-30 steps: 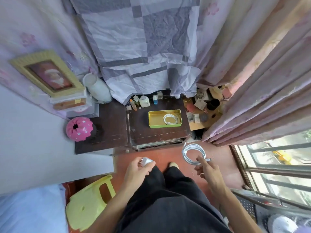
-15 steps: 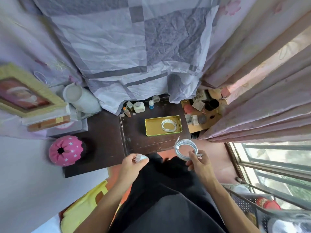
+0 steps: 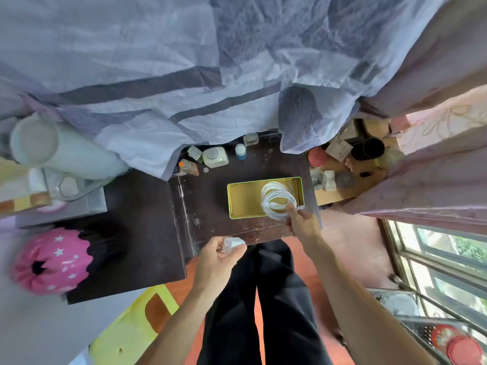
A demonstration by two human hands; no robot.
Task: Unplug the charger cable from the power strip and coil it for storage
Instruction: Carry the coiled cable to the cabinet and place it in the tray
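Observation:
My right hand (image 3: 303,223) pinches a coiled white charger cable (image 3: 276,204) over the right end of a yellow-green tray (image 3: 242,198) on the dark wooden table (image 3: 210,206). Another white coil seems to lie in the tray under it, and the two overlap so I cannot separate them. My left hand (image 3: 217,259) is closed on a white charger plug block (image 3: 233,244) near the table's front edge. No power strip is in view.
Small bottles (image 3: 214,157) stand at the table's back under a hanging grey checked sheet (image 3: 184,75). A pink star-patterned ball (image 3: 51,262) sits at left, a yellow plastic stool (image 3: 131,330) below it. Cluttered cardboard shelf (image 3: 350,164) and window at right.
I have stepped closer to the table. My right hand carried the coiled cable forward from over the floor to above the tray. My left hand kept the plug block.

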